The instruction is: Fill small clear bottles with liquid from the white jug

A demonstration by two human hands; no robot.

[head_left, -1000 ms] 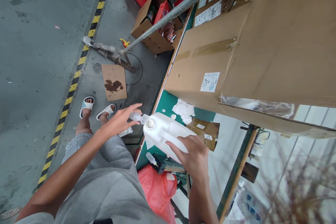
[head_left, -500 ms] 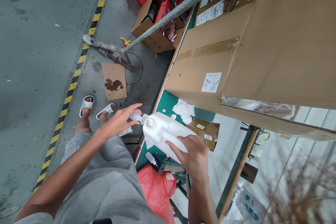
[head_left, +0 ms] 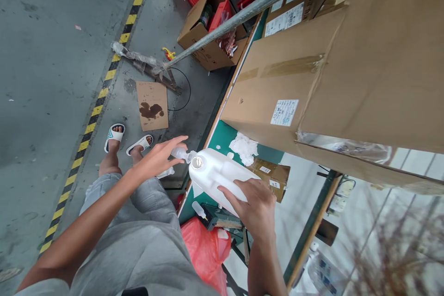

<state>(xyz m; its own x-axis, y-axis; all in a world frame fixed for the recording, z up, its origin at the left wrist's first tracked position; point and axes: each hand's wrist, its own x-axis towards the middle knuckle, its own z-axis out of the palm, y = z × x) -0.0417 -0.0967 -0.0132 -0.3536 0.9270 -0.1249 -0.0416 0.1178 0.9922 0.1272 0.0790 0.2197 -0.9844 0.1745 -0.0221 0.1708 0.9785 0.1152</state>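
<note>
A white plastic jug-like part (head_left: 217,175) lies on the near corner of the green workbench (head_left: 222,136), with a round metal-rimmed opening (head_left: 197,163) facing me. My right hand (head_left: 255,206) grips its rear end, fingers wrapped over the body. My left hand (head_left: 161,157) pinches a small translucent plastic piece (head_left: 180,153) at the jug's nozzle, thumb and fingers closed on it, index finger stretched out.
A large taped cardboard box (head_left: 312,78) fills the bench beyond the jug. White crumpled paper (head_left: 244,147) and a small brown packet (head_left: 272,175) lie next to it. A red bag (head_left: 206,249) and a small dropper bottle (head_left: 200,209) sit below. Open cartons, a metal pole and hazard-striped floor lie left.
Hands and jug have barely moved; only the camera view has shifted slightly.
</note>
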